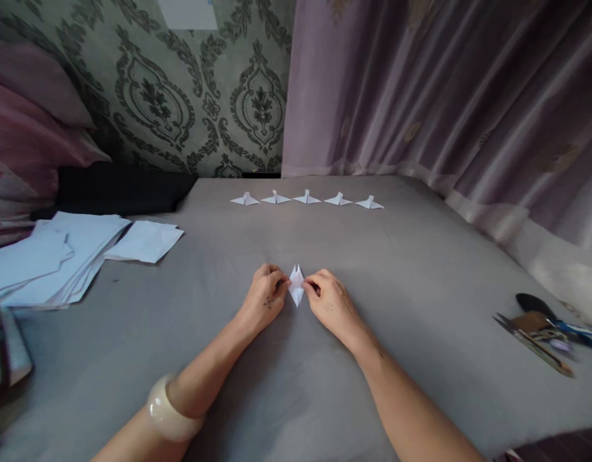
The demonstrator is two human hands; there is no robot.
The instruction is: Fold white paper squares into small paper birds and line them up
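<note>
A small white folded paper (296,287), diamond-shaped with two points at its far end, is in the middle of the view. My left hand (268,290) pinches its left corner between thumb and fingers. On the opposite side, my right hand (329,295) pinches the right corner the same way. Farther off, several folded paper cranes (306,197) with spread wings stand in a row across the grey surface (204,385).
Stacked white sheets (84,244) and square papers (146,241) lie at the left. A black cloth-like thing (122,187) is behind them. Scissors (531,343) and other small tools are at the right. A purple curtain (373,83) borders the far right side.
</note>
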